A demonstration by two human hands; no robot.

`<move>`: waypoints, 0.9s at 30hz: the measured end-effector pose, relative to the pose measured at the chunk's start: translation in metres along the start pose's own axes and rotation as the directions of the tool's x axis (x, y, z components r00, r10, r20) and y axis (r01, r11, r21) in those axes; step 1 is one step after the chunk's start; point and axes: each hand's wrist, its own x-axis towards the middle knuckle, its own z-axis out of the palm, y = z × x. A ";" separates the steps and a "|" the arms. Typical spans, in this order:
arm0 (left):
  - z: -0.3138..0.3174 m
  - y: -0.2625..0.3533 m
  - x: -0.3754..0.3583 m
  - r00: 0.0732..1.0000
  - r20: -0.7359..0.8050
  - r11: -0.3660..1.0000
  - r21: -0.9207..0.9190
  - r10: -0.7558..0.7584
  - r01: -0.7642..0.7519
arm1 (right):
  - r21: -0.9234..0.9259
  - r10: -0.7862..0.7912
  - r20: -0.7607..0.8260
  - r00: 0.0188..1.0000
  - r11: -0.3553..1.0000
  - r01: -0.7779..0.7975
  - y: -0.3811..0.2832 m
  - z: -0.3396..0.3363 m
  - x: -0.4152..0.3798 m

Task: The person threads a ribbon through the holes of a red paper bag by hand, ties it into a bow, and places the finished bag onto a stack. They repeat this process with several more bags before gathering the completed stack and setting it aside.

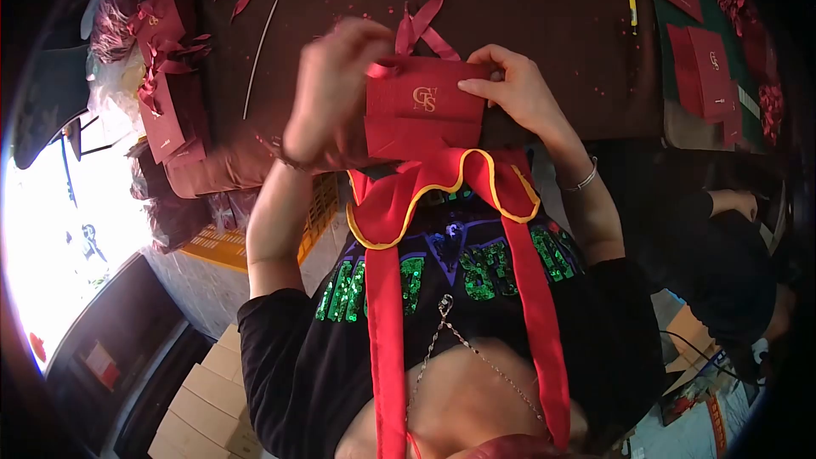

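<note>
A small red paper gift bag (425, 127) with gold lettering is at the table's front edge, just above my red apron (425, 191) with its yellow trim. My right hand (520, 89) grips the bag's upper right edge, thumb on the front face. Red ribbon (418, 27) sticks up behind the bag's top, and a short loop of it shows at the upper left corner. Close to that corner is my left hand (336, 76), raised and smeared by motion. Whether its fingers hold the ribbon cannot be made out.
Brown cloth covers the table (552, 34), dotted with red scraps. A thin white stick (260, 59) lies left; a yellow-and-black pen or cutter (632, 7) lies right. Ribboned red bags (170, 110) are at far left, more red bags (705, 68) at right. Another person (722, 246) is at right.
</note>
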 end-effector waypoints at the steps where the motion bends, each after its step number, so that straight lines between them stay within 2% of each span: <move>1: 0.012 0.009 -0.008 0.990 0.094 0.989 0.096 0.107 -0.116 | 0.004 0.018 -0.001 1.000 1.000 -0.018 -0.001 0.001 0.002; 2: 0.024 0.007 -0.014 0.977 0.117 0.968 0.159 0.177 -0.194 | 0.004 0.017 0.001 1.000 1.000 -0.017 -0.002 0.002 0.002; 3: 0.034 0.005 -0.020 0.959 0.147 0.938 0.217 0.244 -0.272 | -0.079 -0.040 -0.022 0.999 0.996 0.038 -0.002 0.002 0.001; 4: 0.039 0.003 -0.024 0.958 0.149 0.938 0.214 0.244 -0.273 | -0.164 -0.096 -0.042 0.994 0.983 0.088 -0.002 0.003 0.000; 9: 0.056 0.006 -0.031 0.945 0.079 0.856 0.404 0.319 -0.322 | -0.169 -0.112 -0.041 0.993 0.980 0.104 0.001 0.005 -0.004; 14: 0.058 0.011 -0.036 0.933 0.115 0.838 0.411 0.342 -0.358 | -0.110 -0.106 -0.045 0.993 0.989 0.100 0.002 0.007 -0.006; 16: 0.055 0.010 -0.041 0.934 0.131 0.841 0.406 0.333 -0.357 | -0.051 -0.033 -0.014 0.999 0.998 0.033 0.000 0.006 -0.006; 17: 0.052 0.009 -0.046 0.918 0.196 0.808 0.435 0.346 -0.397 | -0.049 -0.033 -0.014 0.999 0.998 0.032 0.002 0.006 -0.005; 18: 0.050 0.007 -0.050 0.898 0.260 0.772 0.460 0.355 -0.438 | -0.044 -0.065 -0.030 0.997 0.997 0.064 0.005 0.007 -0.005; 22: 0.047 0.007 -0.061 0.861 0.313 0.718 0.477 0.400 -0.507 | -0.092 -0.101 -0.060 0.993 0.991 0.096 0.007 0.009 -0.006; 24: 0.042 0.009 -0.061 0.803 0.428 0.669 0.455 0.415 -0.588 | -0.097 -0.126 -0.068 0.990 0.988 0.119 0.011 0.010 -0.005; 27: 0.042 0.013 -0.064 0.785 0.440 0.676 0.415 0.437 -0.609 | -0.099 -0.160 -0.093 0.983 0.984 0.151 0.013 0.011 -0.006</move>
